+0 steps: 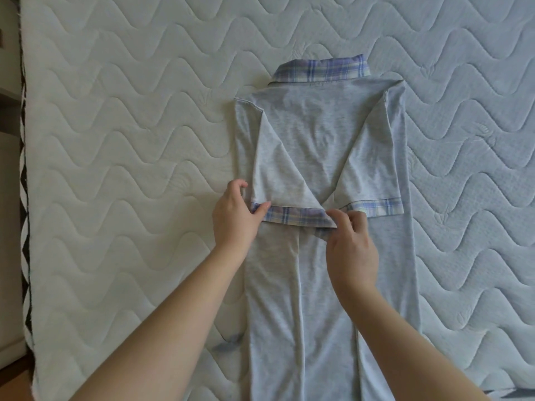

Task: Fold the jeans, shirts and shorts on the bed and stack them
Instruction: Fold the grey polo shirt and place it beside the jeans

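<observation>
A grey polo shirt [315,134] with a blue plaid collar [321,69] lies face down on the quilted mattress, collar away from me. Both side panels are folded in over the back. The two short sleeves lie on top, their plaid cuffs pointing toward me. My left hand [236,215] pinches the left end of the left sleeve's plaid cuff [292,216]. My right hand [351,244] pinches that cuff's right corner near the shirt's middle. The right sleeve's cuff [379,207] lies flat, untouched. The shirt's lower part runs down between my forearms.
The white quilted mattress [130,140] fills the view around the shirt. Its left edge [26,198] drops to a floor strip. A small bluish bit of cloth [228,341] peeks out at the shirt's lower left side.
</observation>
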`<state>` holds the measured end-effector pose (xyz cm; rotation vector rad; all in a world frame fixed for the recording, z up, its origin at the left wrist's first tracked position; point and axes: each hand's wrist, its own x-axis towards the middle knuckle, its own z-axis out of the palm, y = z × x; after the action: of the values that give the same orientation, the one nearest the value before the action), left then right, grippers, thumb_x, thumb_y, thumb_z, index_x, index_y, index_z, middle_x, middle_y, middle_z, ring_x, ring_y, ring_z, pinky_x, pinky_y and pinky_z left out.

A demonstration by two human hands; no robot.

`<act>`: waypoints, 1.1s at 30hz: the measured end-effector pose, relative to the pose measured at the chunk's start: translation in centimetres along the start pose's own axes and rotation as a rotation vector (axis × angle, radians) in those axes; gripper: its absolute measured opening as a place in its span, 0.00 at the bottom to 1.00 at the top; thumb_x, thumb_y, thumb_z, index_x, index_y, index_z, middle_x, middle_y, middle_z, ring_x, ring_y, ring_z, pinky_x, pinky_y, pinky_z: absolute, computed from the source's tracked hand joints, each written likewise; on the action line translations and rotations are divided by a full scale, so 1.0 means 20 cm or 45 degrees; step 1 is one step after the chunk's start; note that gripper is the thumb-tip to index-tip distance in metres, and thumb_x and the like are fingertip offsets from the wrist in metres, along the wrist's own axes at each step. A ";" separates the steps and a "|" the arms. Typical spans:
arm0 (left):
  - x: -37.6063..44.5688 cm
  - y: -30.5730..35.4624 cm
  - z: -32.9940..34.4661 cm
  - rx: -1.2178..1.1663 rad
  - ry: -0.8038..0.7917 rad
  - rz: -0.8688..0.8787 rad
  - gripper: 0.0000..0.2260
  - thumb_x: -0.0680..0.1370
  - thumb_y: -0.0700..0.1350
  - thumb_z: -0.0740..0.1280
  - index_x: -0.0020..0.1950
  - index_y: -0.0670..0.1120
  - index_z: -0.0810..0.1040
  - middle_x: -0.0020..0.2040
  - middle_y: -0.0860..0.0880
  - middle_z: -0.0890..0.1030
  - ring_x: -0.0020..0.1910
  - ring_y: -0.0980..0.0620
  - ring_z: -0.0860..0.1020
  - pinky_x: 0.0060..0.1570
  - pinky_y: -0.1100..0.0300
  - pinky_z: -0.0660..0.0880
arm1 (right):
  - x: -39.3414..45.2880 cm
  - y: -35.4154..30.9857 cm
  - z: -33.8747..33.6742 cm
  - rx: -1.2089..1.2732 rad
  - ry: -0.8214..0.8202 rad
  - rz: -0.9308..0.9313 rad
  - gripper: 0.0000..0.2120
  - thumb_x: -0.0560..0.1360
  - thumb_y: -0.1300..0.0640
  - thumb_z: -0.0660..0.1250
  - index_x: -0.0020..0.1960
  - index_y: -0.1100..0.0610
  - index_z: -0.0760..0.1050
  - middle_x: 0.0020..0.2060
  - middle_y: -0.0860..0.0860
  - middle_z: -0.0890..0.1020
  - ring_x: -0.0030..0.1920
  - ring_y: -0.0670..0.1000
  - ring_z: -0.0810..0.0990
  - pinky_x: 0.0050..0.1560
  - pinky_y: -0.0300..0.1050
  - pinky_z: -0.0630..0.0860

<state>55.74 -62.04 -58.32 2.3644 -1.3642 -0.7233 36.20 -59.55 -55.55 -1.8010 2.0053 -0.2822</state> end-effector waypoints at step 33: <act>-0.15 0.49 0.45 0.286 -0.350 0.808 0.30 0.81 0.59 0.53 0.80 0.46 0.54 0.79 0.42 0.57 0.78 0.45 0.55 0.76 0.48 0.55 | 0.58 0.31 -0.04 0.131 0.025 -0.134 0.24 0.83 0.57 0.53 0.78 0.56 0.59 0.78 0.53 0.59 0.78 0.50 0.54 0.77 0.46 0.50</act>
<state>42.35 -64.51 -60.04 1.8276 -2.2599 -0.7397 29.56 -70.10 -59.53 -1.8485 1.8763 -0.4283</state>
